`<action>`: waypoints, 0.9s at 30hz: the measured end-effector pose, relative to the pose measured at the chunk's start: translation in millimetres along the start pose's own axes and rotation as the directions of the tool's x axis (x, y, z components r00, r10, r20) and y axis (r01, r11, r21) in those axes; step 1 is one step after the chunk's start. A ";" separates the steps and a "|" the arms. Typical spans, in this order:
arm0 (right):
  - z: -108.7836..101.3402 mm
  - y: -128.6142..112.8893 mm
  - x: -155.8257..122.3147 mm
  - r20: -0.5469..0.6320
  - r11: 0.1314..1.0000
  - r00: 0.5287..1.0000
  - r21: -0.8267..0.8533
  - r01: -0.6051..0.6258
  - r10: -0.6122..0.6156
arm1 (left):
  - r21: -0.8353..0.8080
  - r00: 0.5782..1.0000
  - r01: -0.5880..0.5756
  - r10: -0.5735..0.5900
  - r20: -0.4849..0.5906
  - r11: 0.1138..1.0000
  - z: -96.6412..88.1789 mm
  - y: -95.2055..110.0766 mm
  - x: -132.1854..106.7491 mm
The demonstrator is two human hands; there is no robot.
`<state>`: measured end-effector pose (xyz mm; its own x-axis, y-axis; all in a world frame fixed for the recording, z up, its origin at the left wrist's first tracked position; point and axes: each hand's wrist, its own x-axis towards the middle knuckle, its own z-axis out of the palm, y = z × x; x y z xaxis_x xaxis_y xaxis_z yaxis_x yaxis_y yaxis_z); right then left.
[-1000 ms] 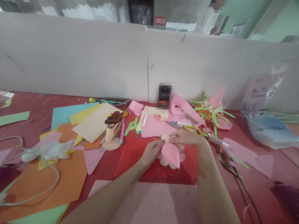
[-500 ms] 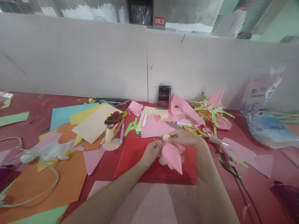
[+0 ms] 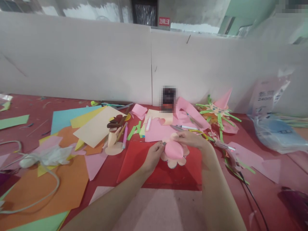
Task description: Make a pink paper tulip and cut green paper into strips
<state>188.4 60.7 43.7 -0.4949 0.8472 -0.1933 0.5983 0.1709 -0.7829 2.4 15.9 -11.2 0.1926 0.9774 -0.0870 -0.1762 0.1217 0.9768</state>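
In the head view a pink paper cone [image 3: 174, 150] stands on a pale peach paper base with scalloped, petal-like edges [image 3: 172, 163]. Its tip points toward me. My left hand [image 3: 155, 155] is closed at the left side of this paper cone hat, thumb and finger pinched on its edge. A tiny dark teal spot shows at those fingertips; what it is I cannot make out. My right hand [image 3: 190, 140] grips the upper right of the scalloped base, fingers pressed together. Beneath the hat lies a red board [image 3: 141, 166].
A similar pink cone hat with green strips [image 3: 222, 102] stands at the back right. Near my right forearm lies a corded glue gun [image 3: 234, 160]. Scissors [image 3: 178, 128], pens and pink paper lie ahead. Coloured sheets [image 3: 69, 179] and a white cable [image 3: 57, 183] spread left. A white partition [image 3: 96, 64] rises behind.
The cone hat has tilted, so its tip now points more toward me and more of the scalloped base shows. My left hand has shifted slightly left. At the upper right, a person has moved.
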 end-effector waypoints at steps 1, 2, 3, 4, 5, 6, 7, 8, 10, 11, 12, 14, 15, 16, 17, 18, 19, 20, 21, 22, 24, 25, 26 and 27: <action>0.0 -0.9 -0.7 0.001 1.000 1.000 0.019 -0.002 0.002 | 0.005 1.000 -0.005 0.005 0.005 1.000 -0.2 0.7 -0.8; 0.0 -1.9 -1.0 -0.005 0.999 1.000 0.038 -0.003 0.004 | 0.005 1.000 -0.006 0.006 0.002 1.000 -0.3 1.0 -1.2; 0.1 -3.0 -0.8 -0.021 0.999 1.000 0.054 -0.001 0.002 | -0.005 1.000 -0.001 0.001 -0.003 1.000 -0.4 0.8 -1.3; 0.1 -3.9 -0.2 -0.044 0.998 0.999 0.065 0.005 -0.002 | -0.023 1.000 0.011 -0.011 -0.007 1.000 -0.4 0.0 -1.1; 0.2 -4.7 0.7 -0.066 0.997 0.998 0.071 0.014 -0.009 | -0.047 1.000 0.027 -0.027 -0.008 0.999 -0.3 -1.0 -0.5; 0.3 -5.1 1.8 -0.084 0.997 0.996 0.075 0.021 -0.015 | -0.074 0.999 0.044 -0.045 -0.010 0.996 -0.1 -2.3 0.2; 0.4 -5.2 2.9 -0.097 0.997 0.995 0.076 0.026 -0.018 | -0.098 0.998 0.060 -0.062 -0.015 0.993 0.1 -3.7 1.0; 0.5 -5.1 3.7 -0.103 0.997 0.994 0.076 0.028 -0.020 | -0.116 0.997 0.071 -0.074 -0.025 0.991 0.4 -5.0 1.8; 0.8 -4.1 4.4 -0.101 0.997 0.995 0.069 0.026 -0.019 | -0.132 0.995 0.075 -0.083 -0.051 0.988 1.1 -6.7 2.9; 1.0 -3.6 4.1 -0.096 0.998 0.995 0.067 0.023 -0.017 | -0.135 0.995 0.073 -0.082 -0.063 0.988 1.4 -7.1 3.2; 1.1 -3.1 3.6 -0.091 0.997 0.996 0.070 0.020 -0.013 | -0.137 0.995 0.069 -0.079 -0.068 0.988 1.7 -7.1 3.2; 1.3 -2.6 2.1 -0.086 0.995 0.996 0.095 0.008 0.001 | -0.146 0.995 0.066 -0.076 -0.062 0.987 2.1 -6.3 2.8; 1.4 -2.5 1.6 -0.082 0.994 0.997 0.113 0.000 0.009 | -0.148 0.995 0.067 -0.077 -0.057 0.987 2.2 -5.8 2.4; 1.4 -2.4 1.3 -0.079 0.991 0.997 0.131 -0.005 0.015 | -0.149 0.996 0.069 -0.078 -0.051 0.986 2.2 -5.3 2.0; 1.5 -2.3 1.3 -0.080 0.989 0.997 0.146 -0.005 0.017 | -0.151 0.996 0.070 -0.078 -0.048 0.986 2.2 -4.8 1.5; 1.6 -2.1 1.7 -0.082 0.987 0.996 0.159 -0.004 0.017 | -0.157 0.996 0.070 -0.079 -0.046 0.985 2.1 -4.3 1.0; 1.8 -1.9 2.3 -0.088 0.985 0.996 0.172 -0.003 0.018 | -0.172 0.996 0.072 -0.081 -0.049 0.983 2.1 -3.8 0.5; 2.2 -1.6 3.2 -0.099 0.982 0.995 0.188 -0.004 0.023 | -0.194 0.995 0.075 -0.086 -0.050 0.978 2.1 -3.3 0.0; 2.7 -1.1 4.2 -0.117 0.979 0.993 0.206 -0.009 0.034 | -0.220 0.994 0.082 -0.095 -0.049 0.972 2.2 -2.8 -0.6; 3.4 -0.7 5.3 -0.137 0.975 0.990 0.220 -0.015 0.046 | -0.245 0.993 0.090 -0.104 -0.048 0.965 2.3 -2.4 -1.0; 4.8 0.2 7.2 -0.189 0.971 0.980 0.240 -0.017 0.064 | -0.271 0.993 0.092 -0.110 -0.049 0.958 2.3 -2.0 -1.5; 5.5 0.4 7.8 -0.218 0.969 0.974 0.247 -0.010 0.066 | -0.272 0.993 0.087 -0.105 -0.051 0.958 2.3 -2.1 -1.4; 5.9 0.4 8.1 -0.240 0.968 0.969 0.252 -0.002 0.065 | -0.267 0.994 0.077 -0.096 -0.057 0.961 2.1 -2.5 -1.2; 6.0 0.1 7.9 -0.254 0.966 0.965 0.258 0.003 0.064 | -0.259 0.994 0.066 -0.085 -0.064 0.964 1.9 -3.1 -0.8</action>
<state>180.8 64.4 38.5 -0.2794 0.9562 -0.0869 0.4136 0.0382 -0.9097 4.6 14.4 -13.8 0.1445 0.9725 -0.1825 -0.4074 0.2265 0.8847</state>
